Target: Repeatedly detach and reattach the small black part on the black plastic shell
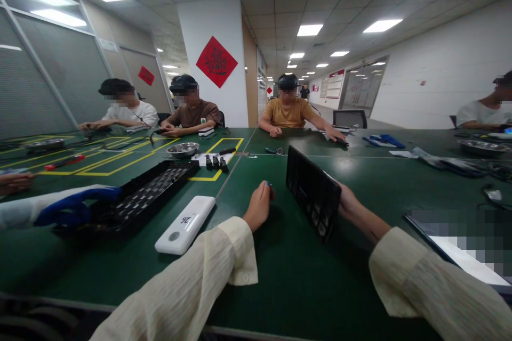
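Note:
My right hand (352,206) holds a black rectangular plastic panel (310,192) by its right side. The panel stands tilted on edge, its ribbed or recessed face turned left; my fingertips are hidden behind it. Left of the panel and apart from it, my left hand (259,205) is closed in a pinch just above the green table. A tiny bluish spot shows at its fingertips, too small to name. Nearest to that hand lies a white device (185,225) marked 26, with a round grey spot.
At left, a co-worker's blue-gloved hand (80,205) touches a long black slotted tray (154,192). Small black parts (216,163), a metal bowl (183,149) and pliers (274,151) lie beyond. A tablet-like screen (464,250) is at right. Several people sit around the table.

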Demonstrator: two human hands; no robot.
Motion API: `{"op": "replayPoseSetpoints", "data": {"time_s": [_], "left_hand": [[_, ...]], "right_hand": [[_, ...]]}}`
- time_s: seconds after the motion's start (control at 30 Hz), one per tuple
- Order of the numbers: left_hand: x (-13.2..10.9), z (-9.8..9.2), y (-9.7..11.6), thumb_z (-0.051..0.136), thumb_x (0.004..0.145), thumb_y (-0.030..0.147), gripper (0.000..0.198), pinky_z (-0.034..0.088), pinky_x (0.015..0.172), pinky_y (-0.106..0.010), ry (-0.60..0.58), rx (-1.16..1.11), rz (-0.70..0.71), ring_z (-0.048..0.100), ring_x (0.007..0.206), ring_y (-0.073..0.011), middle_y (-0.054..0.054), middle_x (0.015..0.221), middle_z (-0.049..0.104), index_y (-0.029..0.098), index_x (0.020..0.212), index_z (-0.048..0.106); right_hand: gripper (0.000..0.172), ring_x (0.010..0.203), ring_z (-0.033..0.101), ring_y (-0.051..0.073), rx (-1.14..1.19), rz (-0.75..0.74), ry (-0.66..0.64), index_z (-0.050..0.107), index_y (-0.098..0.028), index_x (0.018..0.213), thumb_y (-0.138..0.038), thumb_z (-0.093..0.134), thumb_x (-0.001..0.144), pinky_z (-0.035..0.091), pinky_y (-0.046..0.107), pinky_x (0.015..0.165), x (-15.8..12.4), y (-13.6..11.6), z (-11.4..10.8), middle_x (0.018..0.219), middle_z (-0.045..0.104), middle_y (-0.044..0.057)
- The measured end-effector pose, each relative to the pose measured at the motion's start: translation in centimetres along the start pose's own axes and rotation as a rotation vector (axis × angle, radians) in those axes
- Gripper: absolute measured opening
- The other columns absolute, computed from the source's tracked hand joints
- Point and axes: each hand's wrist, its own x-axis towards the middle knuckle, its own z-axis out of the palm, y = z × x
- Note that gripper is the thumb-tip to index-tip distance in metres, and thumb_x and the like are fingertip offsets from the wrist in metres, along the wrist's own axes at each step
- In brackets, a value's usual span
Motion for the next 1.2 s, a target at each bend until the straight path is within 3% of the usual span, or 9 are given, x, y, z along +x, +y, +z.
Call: {"op": "replayPoseSetpoints", "data": {"time_s": [0.1,0.23,0.33,0.5,0.6,0.8,1.2], "left_hand": [[-0.2,0.3,0.0,0.02,0.092,0.038,0.035,0.038,0.067,-0.027,-0.083,0.092,0.056,0.045,0.065,-0.0134,0.001,0.067,0.046,0.02,0.07,0.041],[-0.4,0.7,-0.1,0.024,0.092,0.033,0.026,0.039,0.068,-0.028,-0.206,0.22,0.091,0.047,0.069,-0.0146,-0.001,0.073,0.049,0.02,0.077,0.04],[-0.4,0.7,-0.1,0.027,0.092,0.03,0.022,0.041,0.072,-0.029,-0.256,0.373,0.113,0.05,0.075,-0.0164,-0.004,0.08,0.053,0.019,0.082,0.043],[-0.5,0.5,0.4,0.026,0.093,0.028,0.024,0.042,0.075,-0.029,-0.249,0.571,0.078,0.055,0.083,-0.0188,-0.008,0.088,0.058,0.018,0.09,0.047],[-0.5,0.4,0.7,0.024,0.094,0.029,0.027,0.041,0.074,-0.028,-0.272,0.596,0.046,0.057,0.082,-0.0185,-0.008,0.087,0.06,0.017,0.092,0.047],[-0.3,0.4,0.7,0.022,0.095,0.033,0.035,0.04,0.069,-0.027,-0.301,0.614,-0.088,0.06,0.079,-0.0186,-0.007,0.086,0.064,0.018,0.093,0.053],[-0.4,0.3,0.6,0.019,0.095,0.036,0.041,0.04,0.068,-0.027,-0.311,0.646,0.021,0.062,0.077,-0.0201,-0.007,0.081,0.065,0.018,0.09,0.055]], "right_hand": [[0.023,0.075,0.065,0.023,0.323,0.233,-0.184,0.068,-0.021,0.08,-0.035,0.05,0.079,0.051,0.039,0.074,-0.4,1.9,1.1,0.077,0.071,0.006],[0.019,0.082,0.065,0.024,0.426,0.315,-0.226,0.068,-0.021,0.074,-0.032,0.053,0.077,0.048,0.039,0.082,-1.1,3.0,2.3,0.079,0.071,0.005],[0.017,0.088,0.064,0.024,0.468,0.286,-0.229,0.066,-0.024,0.086,-0.031,0.057,0.074,0.049,0.039,0.081,-1.7,3.0,3.0,0.086,0.071,0.003],[0.036,0.078,0.064,0.021,0.504,0.203,-0.288,0.058,-0.03,0.106,-0.025,0.059,0.07,0.051,0.036,0.067,-1.8,3.2,3.3,0.092,0.069,0.0],[0.038,0.068,0.062,0.02,0.44,0.17,-0.313,0.055,-0.03,0.11,-0.03,0.059,0.071,0.049,0.034,0.058,-1.6,3.5,3.2,0.086,0.067,0.001],[0.04,0.065,0.058,0.019,0.314,0.09,-0.327,0.051,-0.031,0.112,-0.042,0.059,0.074,0.045,0.034,0.055,-1.7,3.6,3.3,0.082,0.064,0.002],[0.041,0.064,0.054,0.016,0.312,0.048,-0.238,0.049,-0.031,0.11,-0.041,0.061,0.073,0.041,0.028,0.051,-2.3,3.5,3.8,0.084,0.06,-0.001]]}}
